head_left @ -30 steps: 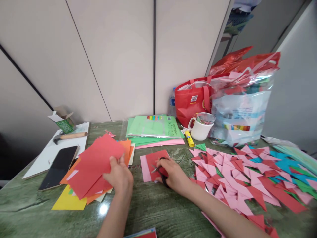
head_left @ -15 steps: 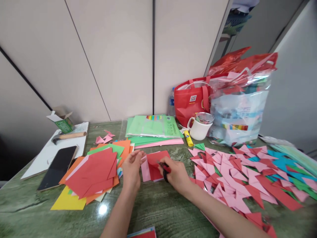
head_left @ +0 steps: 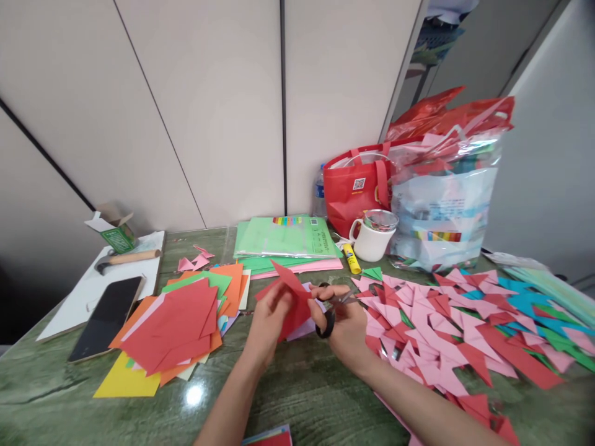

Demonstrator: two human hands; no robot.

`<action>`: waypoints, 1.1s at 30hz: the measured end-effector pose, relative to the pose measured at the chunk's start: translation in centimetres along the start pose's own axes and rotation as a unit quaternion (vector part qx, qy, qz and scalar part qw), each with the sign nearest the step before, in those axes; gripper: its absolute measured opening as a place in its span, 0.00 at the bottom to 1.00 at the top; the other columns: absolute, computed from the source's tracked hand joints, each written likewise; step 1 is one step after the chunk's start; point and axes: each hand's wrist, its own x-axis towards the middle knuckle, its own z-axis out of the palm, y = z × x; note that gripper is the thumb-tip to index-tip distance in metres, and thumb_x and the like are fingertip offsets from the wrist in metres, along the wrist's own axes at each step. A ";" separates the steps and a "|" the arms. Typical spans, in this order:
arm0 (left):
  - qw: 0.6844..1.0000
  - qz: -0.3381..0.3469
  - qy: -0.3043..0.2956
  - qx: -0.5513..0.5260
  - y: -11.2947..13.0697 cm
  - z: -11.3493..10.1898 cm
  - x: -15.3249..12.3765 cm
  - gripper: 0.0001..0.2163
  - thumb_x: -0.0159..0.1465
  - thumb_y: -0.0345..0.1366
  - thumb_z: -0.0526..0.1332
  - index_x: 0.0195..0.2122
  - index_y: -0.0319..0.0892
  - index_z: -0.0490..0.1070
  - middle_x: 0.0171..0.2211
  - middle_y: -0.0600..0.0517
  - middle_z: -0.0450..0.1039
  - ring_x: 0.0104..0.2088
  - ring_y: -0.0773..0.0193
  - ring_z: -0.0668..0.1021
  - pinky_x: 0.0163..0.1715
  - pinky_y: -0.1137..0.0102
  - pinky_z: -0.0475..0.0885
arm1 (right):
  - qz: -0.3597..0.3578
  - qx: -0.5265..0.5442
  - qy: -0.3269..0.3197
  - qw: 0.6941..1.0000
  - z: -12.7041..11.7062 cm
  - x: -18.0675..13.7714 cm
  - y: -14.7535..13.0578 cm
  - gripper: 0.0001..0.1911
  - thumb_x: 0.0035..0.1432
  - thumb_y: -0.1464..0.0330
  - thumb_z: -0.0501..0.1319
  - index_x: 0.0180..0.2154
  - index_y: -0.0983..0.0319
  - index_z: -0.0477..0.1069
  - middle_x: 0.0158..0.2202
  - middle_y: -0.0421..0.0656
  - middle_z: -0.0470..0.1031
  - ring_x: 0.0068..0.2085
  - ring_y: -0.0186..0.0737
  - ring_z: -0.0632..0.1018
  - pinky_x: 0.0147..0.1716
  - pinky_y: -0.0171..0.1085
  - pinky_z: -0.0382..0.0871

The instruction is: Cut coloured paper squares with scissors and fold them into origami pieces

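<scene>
A folded red paper sheet [head_left: 294, 313] stands lifted and tilted off the table, with my left hand [head_left: 271, 313] closed on its left side. In my right hand [head_left: 346, 322] is a pair of scissors [head_left: 326, 322]; their dark handle loops face the paper and the blades point right, across my fingers. The fingertips of that hand are close to the red sheet's right edge; I cannot tell whether they touch it. Lilac paper [head_left: 301, 331] shows below and behind the red sheet, partly hidden.
Left lies a stack of coloured paper [head_left: 171, 322], beyond it a phone [head_left: 106, 319] and a hammer [head_left: 127, 257]. Many folded paper pieces [head_left: 427, 328] cover the right side. Behind stand green paper packs [head_left: 283, 238], a glue stick [head_left: 351, 259], a mug [head_left: 372, 241] and bags [head_left: 441, 204].
My left hand has closed on the red sheet, which has risen from the table. The scissors have turned in my right hand, their blades now pointing right. The pink sheet there is out of sight.
</scene>
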 end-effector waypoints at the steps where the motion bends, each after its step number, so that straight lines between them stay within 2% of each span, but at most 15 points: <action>1: 0.999 0.017 -0.023 0.030 -0.1 0.1 -0.2 0.18 0.52 0.35 0.65 0.45 0.39 0.71 0.50 0.42 0.71 0.51 0.55 0.72 0.52 0.64 0.65 | 0.004 0.018 0.016 1.000 0.1 0.0 -0.3 0.09 0.51 0.72 0.62 0.32 0.57 0.63 0.32 0.41 0.73 0.37 0.40 0.76 0.40 0.42 0.69; 3: 0.993 0.045 -0.058 0.088 -0.1 0.5 -0.6 0.25 0.48 0.26 0.65 0.49 0.41 0.69 0.53 0.44 0.68 0.53 0.55 0.70 0.54 0.64 0.62 | 0.008 0.045 0.051 0.998 0.2 0.1 -1.0 0.10 0.51 0.72 0.63 0.32 0.57 0.62 0.32 0.40 0.72 0.36 0.39 0.77 0.39 0.41 0.70; 6: 0.979 0.096 -0.086 0.158 -0.2 1.2 -1.1 0.26 0.49 0.26 0.64 0.51 0.43 0.66 0.51 0.45 0.70 0.50 0.54 0.72 0.52 0.62 0.64 | 0.015 0.064 0.068 0.996 0.3 0.1 -1.7 0.11 0.50 0.71 0.64 0.32 0.57 0.62 0.31 0.40 0.72 0.34 0.38 0.77 0.37 0.40 0.71; 9: 0.966 0.131 -0.040 0.220 -0.6 1.3 -1.3 0.19 0.51 0.29 0.63 0.46 0.41 0.68 0.43 0.46 0.74 0.43 0.56 0.75 0.45 0.64 0.68 | 0.007 0.085 0.036 0.996 0.4 -0.3 -2.0 0.12 0.50 0.73 0.64 0.32 0.58 0.61 0.30 0.40 0.74 0.36 0.39 0.78 0.39 0.41 0.72; 11: 0.956 0.144 0.001 0.256 -1.1 1.1 -1.2 0.14 0.52 0.31 0.63 0.41 0.40 0.70 0.39 0.47 0.75 0.39 0.57 0.76 0.40 0.65 0.70 | -0.020 0.102 -0.007 0.995 0.5 -0.7 -2.0 0.12 0.51 0.75 0.63 0.32 0.58 0.61 0.31 0.40 0.75 0.38 0.40 0.78 0.42 0.43 0.71; 13: 0.947 0.162 0.019 0.276 -1.5 0.7 -1.0 0.10 0.53 0.31 0.61 0.37 0.39 0.71 0.36 0.47 0.75 0.36 0.57 0.76 0.38 0.65 0.69 | -0.051 0.110 -0.052 0.991 0.6 -1.1 -1.8 0.12 0.51 0.77 0.62 0.33 0.58 0.61 0.31 0.40 0.76 0.38 0.40 0.78 0.45 0.45 0.70; 17: 0.952 0.159 0.043 0.257 -1.5 0.3 -1.0 0.08 0.58 0.35 0.57 0.32 0.38 0.73 0.31 0.48 0.76 0.34 0.57 0.77 0.36 0.66 0.69 | -0.074 0.085 -0.097 0.989 0.3 -1.6 -1.2 0.12 0.52 0.78 0.62 0.34 0.58 0.63 0.34 0.41 0.77 0.38 0.39 0.78 0.45 0.43 0.70; 21: 0.983 0.088 0.098 0.128 -0.6 0.6 -1.0 0.12 0.58 0.44 0.59 0.32 0.39 0.74 0.32 0.46 0.77 0.35 0.55 0.78 0.36 0.65 0.71 | -0.061 0.040 -0.114 0.991 0.1 -1.7 -1.1 0.10 0.51 0.77 0.63 0.34 0.58 0.66 0.33 0.41 0.77 0.36 0.37 0.77 0.39 0.36 0.70; 24: 0.990 0.023 0.139 -0.024 0.2 0.7 -0.8 0.15 0.53 0.47 0.64 0.31 0.38 0.73 0.32 0.44 0.78 0.37 0.52 0.79 0.40 0.61 0.71 | -0.005 0.028 -0.182 0.983 0.3 -1.4 -1.4 0.08 0.50 0.73 0.65 0.34 0.59 0.69 0.27 0.38 0.75 0.29 0.33 0.75 0.32 0.32 0.68; 26: 0.985 0.011 0.135 -0.108 0.8 0.7 -0.5 0.16 0.48 0.45 0.68 0.29 0.36 0.73 0.30 0.43 0.78 0.37 0.50 0.79 0.42 0.58 0.71 | 0.065 0.034 -0.236 0.969 0.4 -1.2 -1.4 0.12 0.48 0.69 0.68 0.36 0.60 0.69 0.24 0.37 0.73 0.26 0.32 0.73 0.28 0.31 0.66; 29: 0.977 0.037 0.126 -0.167 1.6 0.7 -0.2 0.15 0.45 0.39 0.71 0.29 0.34 0.73 0.29 0.44 0.78 0.37 0.49 0.79 0.43 0.54 0.71 | 0.178 0.047 -0.286 0.940 0.6 -1.0 -1.0 0.19 0.44 0.64 0.70 0.39 0.61 0.68 0.23 0.35 0.70 0.24 0.31 0.70 0.26 0.30 0.63; 33: 0.971 0.102 0.129 -0.175 2.0 0.8 -0.2 0.12 0.48 0.35 0.69 0.31 0.36 0.73 0.33 0.48 0.77 0.42 0.54 0.78 0.45 0.58 0.70 | 0.273 0.085 -0.348 0.893 0.7 -1.0 -0.3 0.24 0.39 0.60 0.72 0.36 0.63 0.66 0.23 0.35 0.68 0.24 0.30 0.67 0.24 0.30 0.59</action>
